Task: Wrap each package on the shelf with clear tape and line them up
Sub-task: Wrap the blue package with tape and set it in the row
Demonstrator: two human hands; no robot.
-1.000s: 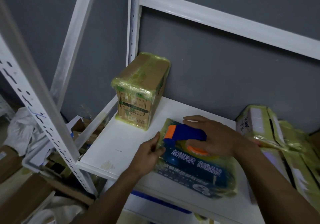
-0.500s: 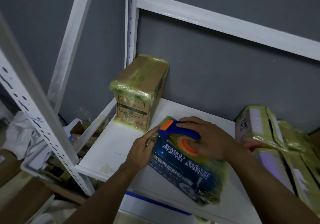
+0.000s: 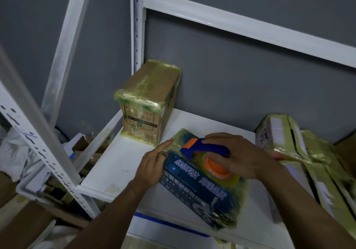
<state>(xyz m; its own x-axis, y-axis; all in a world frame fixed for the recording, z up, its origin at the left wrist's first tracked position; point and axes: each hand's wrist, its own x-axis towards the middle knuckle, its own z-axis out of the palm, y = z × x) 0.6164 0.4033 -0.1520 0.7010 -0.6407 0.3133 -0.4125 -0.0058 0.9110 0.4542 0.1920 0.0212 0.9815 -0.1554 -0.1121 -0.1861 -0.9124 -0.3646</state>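
A dark blue package (image 3: 200, 189) with white lettering, covered in yellowish clear tape, lies tilted on the white shelf (image 3: 115, 168). On top of it sits a blue and orange tape dispenser (image 3: 210, 154), and my right hand (image 3: 242, 156) grips its handle. My left hand (image 3: 154, 164) holds the package's left end, fingers pressing the tape at its upper corner. A taped brown carton (image 3: 148, 102) stands upright at the back left of the shelf, just beyond the blue package.
Several taped packages (image 3: 300, 152) lie in a loose pile at the right of the shelf. White perforated uprights (image 3: 38, 141) frame the shelf's left side and a crossbeam (image 3: 240, 19) runs above. Cardboard and plastic scraps (image 3: 23, 171) lie on the floor to the left.
The blue package has turned, its far end swinging toward the brown carton. Both hands moved up and back with it, the dispenser staying on top.
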